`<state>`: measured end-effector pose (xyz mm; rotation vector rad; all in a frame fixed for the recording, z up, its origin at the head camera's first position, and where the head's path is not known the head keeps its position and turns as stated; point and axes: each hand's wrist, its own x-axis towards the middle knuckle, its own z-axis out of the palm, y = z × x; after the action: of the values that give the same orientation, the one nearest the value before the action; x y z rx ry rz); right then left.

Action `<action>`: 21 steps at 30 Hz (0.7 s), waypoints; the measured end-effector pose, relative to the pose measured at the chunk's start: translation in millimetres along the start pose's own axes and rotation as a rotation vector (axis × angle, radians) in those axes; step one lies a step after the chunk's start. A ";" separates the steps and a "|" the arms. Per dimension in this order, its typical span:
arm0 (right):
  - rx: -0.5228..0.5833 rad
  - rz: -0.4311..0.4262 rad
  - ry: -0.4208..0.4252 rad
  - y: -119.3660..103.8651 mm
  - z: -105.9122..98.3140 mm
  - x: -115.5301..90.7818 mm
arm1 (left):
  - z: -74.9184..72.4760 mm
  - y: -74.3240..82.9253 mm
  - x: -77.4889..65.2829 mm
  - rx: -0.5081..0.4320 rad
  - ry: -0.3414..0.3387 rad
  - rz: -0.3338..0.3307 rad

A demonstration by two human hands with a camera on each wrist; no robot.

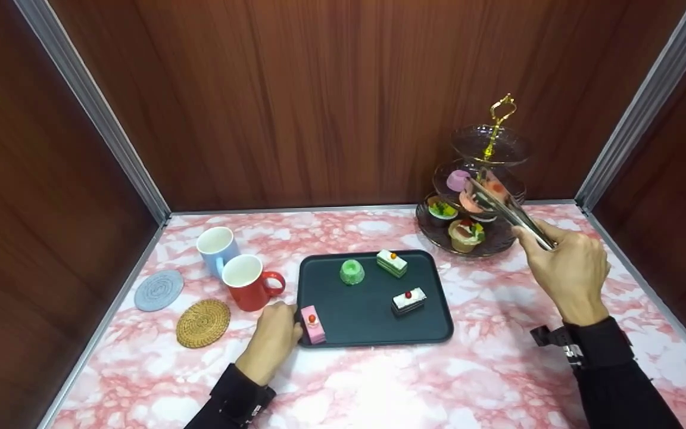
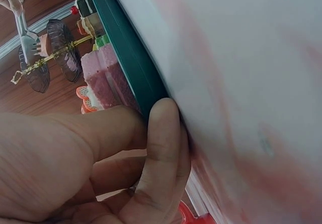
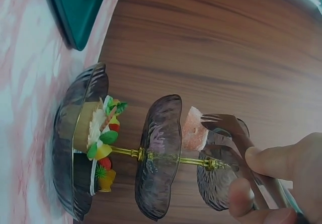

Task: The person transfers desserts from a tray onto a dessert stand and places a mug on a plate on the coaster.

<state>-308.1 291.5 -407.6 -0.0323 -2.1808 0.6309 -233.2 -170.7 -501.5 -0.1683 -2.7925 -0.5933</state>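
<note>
1. The right hand (image 1: 569, 265) grips metal tongs (image 1: 535, 232), fingers curled round the arms, with a fork-toothed tip reaching into a smoky glass dessert stand (image 1: 432, 231).
2. A peach-coloured sugared sweet (image 3: 194, 129) sits right at the tines, near the rim of the middle tier (image 3: 158, 189); whether the tongs have hold of it cannot be told.
3. The left hand (image 1: 274, 332) pinches the rim of a dark green serving tray (image 1: 361, 319) near its front left corner, beside a pink cake slice (image 1: 317, 335).
4. Clean handling calls for both tips square on the sweet's sides and a light, even squeeze; it looks soft enough to dent.
5. Quarters are tight: with the gold rod (image 3: 190, 161) and top tier (image 3: 211, 186) so close, a sideways exit looks safer than a straight lift.
6. Gentle left-hand pressure should steady the tray without tipping the cake slice.
</note>
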 end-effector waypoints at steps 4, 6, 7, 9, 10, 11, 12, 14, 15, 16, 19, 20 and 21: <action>0.004 0.048 -0.029 0.3 -1.9 1.8 | 0.4 -0.7 -0.2 0.010 0.009 0.015; 0.001 0.070 -0.041 1.0 -2.8 2.7 | 0.7 -1.1 -0.1 0.013 0.013 0.021; -0.001 0.079 -0.048 1.8 -3.2 3.0 | 0.7 -1.1 0.2 0.012 0.015 0.022; -0.011 0.103 -0.065 3.6 -3.7 3.6 | 0.6 -1.5 0.4 0.013 0.016 0.024; -0.017 0.117 -0.073 4.6 -3.6 3.8 | 0.5 -1.4 0.6 0.014 0.015 0.024; -0.023 0.129 -0.081 5.7 -3.3 4.0 | 0.4 -1.4 0.8 0.015 0.015 0.024; -0.029 0.141 -0.089 7.2 -2.6 4.2 | 0.4 -1.6 0.9 0.015 0.015 0.025; -0.043 0.157 -0.101 9.9 -0.9 4.9 | 1.0 -2.2 1.1 0.015 0.013 0.022; -0.049 0.162 -0.104 11.2 0.0 5.5 | 1.3 -2.5 1.1 0.016 0.013 0.021; -0.055 0.167 -0.105 12.4 0.9 6.2 | 1.5 -2.4 1.1 0.015 0.013 0.018; -0.077 0.182 -0.107 15.2 3.3 9.1 | 1.9 -2.3 0.9 0.006 0.010 0.010; -0.085 0.191 -0.112 15.8 3.7 10.1 | 1.9 -2.2 0.8 0.004 0.010 0.008; -0.094 0.198 -0.116 16.3 4.1 11.1 | 1.6 -1.8 0.8 0.001 0.009 0.005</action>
<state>-321.3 306.6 -409.0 -0.2708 -2.3371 0.6536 -234.7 -171.6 -503.4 -0.1725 -2.7824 -0.5904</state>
